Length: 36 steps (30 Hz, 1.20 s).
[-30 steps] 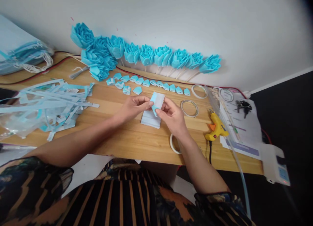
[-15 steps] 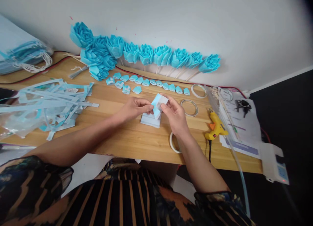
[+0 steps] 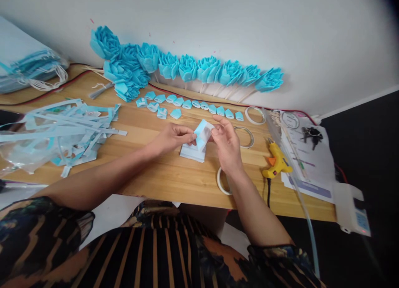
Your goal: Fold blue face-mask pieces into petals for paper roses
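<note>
As fingertips of the left hand (image 3: pixel 173 139) are closed on one edge of a blue-and-white sheet (image 3: pixel 203 135) above pale material (image 3: pixel 193 153) and its opposite edge is pinched by the right hand (image 3: pixel 228 144), even tension is advised; strips (image 3: pixel 81 132) (tangled) are heaped at left, folded pieces (image 3: pixel 176 114) ranged behind, and the right forearm (image 3: pixel 251 203) is crowded by a tape roll (image 3: pixel 219 183)
</note>
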Motion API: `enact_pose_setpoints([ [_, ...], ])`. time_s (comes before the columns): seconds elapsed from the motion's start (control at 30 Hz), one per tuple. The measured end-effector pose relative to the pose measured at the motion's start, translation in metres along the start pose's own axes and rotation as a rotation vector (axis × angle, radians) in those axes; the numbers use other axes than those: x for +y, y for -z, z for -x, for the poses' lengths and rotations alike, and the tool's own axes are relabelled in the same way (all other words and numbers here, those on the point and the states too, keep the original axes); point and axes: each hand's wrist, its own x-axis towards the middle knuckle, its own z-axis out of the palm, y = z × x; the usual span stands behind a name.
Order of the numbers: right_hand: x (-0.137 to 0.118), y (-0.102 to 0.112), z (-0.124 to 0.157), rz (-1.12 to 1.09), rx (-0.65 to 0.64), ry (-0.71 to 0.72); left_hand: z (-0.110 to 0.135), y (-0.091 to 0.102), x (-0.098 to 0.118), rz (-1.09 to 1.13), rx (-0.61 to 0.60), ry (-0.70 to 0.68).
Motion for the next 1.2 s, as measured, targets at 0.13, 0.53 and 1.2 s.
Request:
enact_pose_setpoints([
  [0.13, -0.002, -0.001, 0.000, -0.077, -0.006, -0.018, -0.002, 0.001, -0.003, 0.013, 0.104, -0.017],
  [0.53, -0.008, -0.005, 0.004, 0.177, -0.044, 0.002, -0.002, -0.002, 0.002, 0.057, 0.133, -0.061],
  [1.2, -0.008, -0.005, 0.005, 0.289, 0.033, 0.084, -0.003, -0.001, -0.003, 0.007, 0.154, -0.047],
])
